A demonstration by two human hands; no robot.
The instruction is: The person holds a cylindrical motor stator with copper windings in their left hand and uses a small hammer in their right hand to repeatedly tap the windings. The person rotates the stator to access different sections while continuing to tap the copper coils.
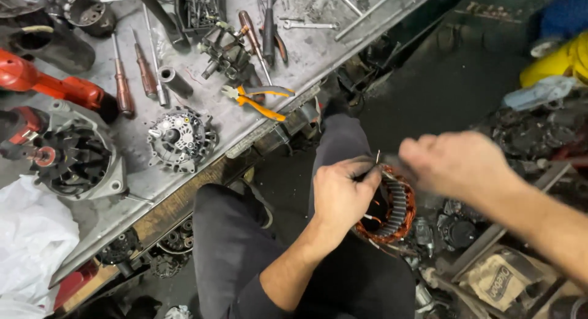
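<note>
My left hand point(340, 193) grips a ring-shaped stator point(398, 209) with copper windings and a grey slotted core, holding it over my right knee. Its fingers pinch the ring's upper rim, where a thin wire end sticks up. My right hand point(456, 163) hovers just above and to the right of the stator, blurred by motion, fingers curled toward the wire ends. Whether it holds anything cannot be told. My legs in dark trousers fill the lower middle of the view.
A metal workbench point(202, 129) lies at left with orange-handled pliers point(260, 98), an alternator end housing point(182, 137), a larger alternator housing point(79, 153), screwdrivers point(122, 80), a red power tool point(49, 83) and white cloth point(30, 239). Alternator parts and boxes point(496, 276) crowd the floor at right.
</note>
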